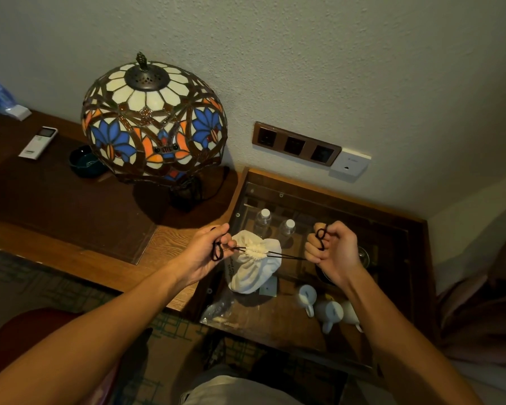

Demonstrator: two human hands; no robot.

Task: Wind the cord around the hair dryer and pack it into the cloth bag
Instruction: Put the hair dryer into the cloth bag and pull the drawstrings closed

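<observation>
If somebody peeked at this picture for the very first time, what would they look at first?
Probably the big stained-glass lamp with blue and orange flowers, standing on the brown wooden desk at the left. Next, in the middle, the left hand and right hand each grip a thin black drawstring, stretched out from the gathered mouth of the white cloth bag. The bag sits on a glass-topped cabinet.

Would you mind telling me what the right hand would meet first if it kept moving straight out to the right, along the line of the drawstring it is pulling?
As far as this view shows, nothing on the glass-topped cabinet blocks the right hand; its wooden frame, then the wall, probably come first, though depth is unclear.
</observation>
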